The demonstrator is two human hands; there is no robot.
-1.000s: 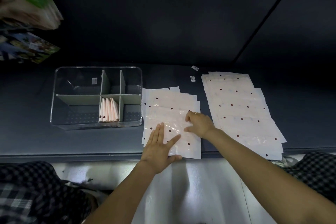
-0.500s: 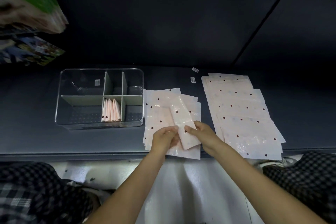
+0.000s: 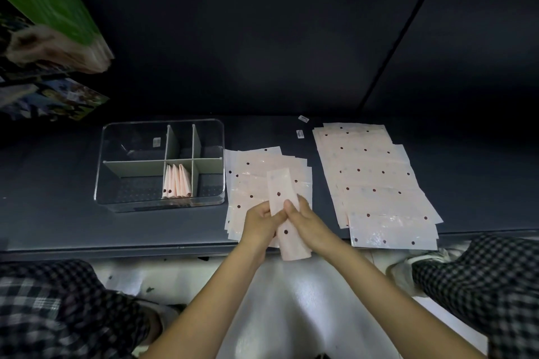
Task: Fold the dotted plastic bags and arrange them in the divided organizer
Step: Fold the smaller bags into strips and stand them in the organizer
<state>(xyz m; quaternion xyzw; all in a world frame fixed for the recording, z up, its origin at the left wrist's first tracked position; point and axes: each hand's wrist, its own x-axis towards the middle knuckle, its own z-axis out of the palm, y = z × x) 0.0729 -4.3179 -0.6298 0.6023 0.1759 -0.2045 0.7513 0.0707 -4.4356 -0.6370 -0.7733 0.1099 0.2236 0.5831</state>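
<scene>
A pink dotted plastic bag [image 3: 280, 186], folded into a long narrow strip, is pinched at its middle by my left hand [image 3: 260, 221] and my right hand [image 3: 303, 220]. It hangs over a loose pile of flat dotted bags [image 3: 253, 175] near the front edge of the dark shelf. A second, larger stack of flat dotted bags [image 3: 370, 175] lies to the right. The clear divided organizer [image 3: 116, 201] stands to the left, with several folded bags [image 3: 176, 181] upright in its front middle compartment.
Two small white labels [image 3: 300, 133] lie behind the piles. Green and printed packages [image 3: 49, 17] jut in at the upper left. The shelf's front edge [image 3: 116, 251] runs just below my hands, with a white floor and checkered trouser legs beneath.
My hands went from pressing a bag flat on the pile to lifting it as a folded strip. The strip is now narrower and held upright between both hands.
</scene>
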